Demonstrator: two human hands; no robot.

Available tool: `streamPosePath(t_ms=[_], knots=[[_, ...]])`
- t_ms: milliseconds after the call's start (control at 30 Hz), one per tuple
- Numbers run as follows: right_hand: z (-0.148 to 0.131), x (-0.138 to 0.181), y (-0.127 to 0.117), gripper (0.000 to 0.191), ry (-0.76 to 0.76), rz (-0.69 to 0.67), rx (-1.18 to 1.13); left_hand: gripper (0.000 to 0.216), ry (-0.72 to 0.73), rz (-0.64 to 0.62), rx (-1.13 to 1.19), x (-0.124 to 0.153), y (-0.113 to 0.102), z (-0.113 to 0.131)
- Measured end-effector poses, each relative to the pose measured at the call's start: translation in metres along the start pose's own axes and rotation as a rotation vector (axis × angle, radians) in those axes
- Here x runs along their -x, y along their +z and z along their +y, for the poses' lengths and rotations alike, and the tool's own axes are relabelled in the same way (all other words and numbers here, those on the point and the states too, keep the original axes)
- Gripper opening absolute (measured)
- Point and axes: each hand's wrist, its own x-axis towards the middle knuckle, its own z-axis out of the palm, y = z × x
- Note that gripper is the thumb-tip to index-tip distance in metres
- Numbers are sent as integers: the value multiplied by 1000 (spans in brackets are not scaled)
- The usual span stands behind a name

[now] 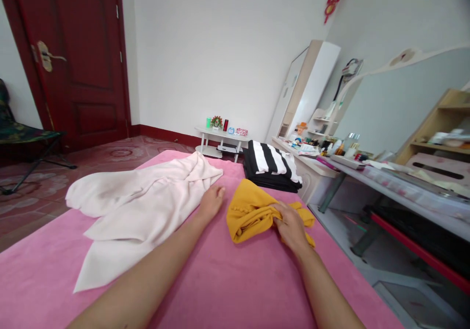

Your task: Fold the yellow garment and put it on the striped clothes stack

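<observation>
My right hand is closed around a bunched yellow garment, gripping its gathered middle, with folds sticking out on both sides. The garment rests on the pink bedspread. Farther left, my left hand lies over the bedspread with its fingers loosely bent, and I see nothing in them. It is close to the right edge of a cream-white garment, which is spread out in loose creases. Behind the yellow garment sits a folded pile, a black-and-white striped garment on top of black cloth.
A small white table with cans and a plant stands past the bed's far edge. To the right are a cluttered dressing table with a mirror and a grey desk. A folding chair stands by the red door.
</observation>
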Motion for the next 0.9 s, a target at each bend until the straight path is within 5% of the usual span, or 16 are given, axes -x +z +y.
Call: streamPosePath(t_ms=[133,233,367,533,667,800,900], knots=[[6,3,-1,33,-25,182,-94,28,6,-45,-2,8,13,-19],[13,-19,-26,31,-72,361,-115,29,27,-55,0,10,15,-21],[26,-108,-89,30,-223,454,19,28,35,-49,-38,8,15,-17],[62,-241,-137,41,-376,314,435,26,34,-82,-54,6,15,-15],[99,-272,-92,42,-243,71,680,24,14,-88,-41,4,14,-14],[124,-252,-25,59,118,-185,540,19,15,-119,-57,2,12,-11],[131,-252,-15,50,220,-222,476,18,20,-132,-68,1,13,-10]])
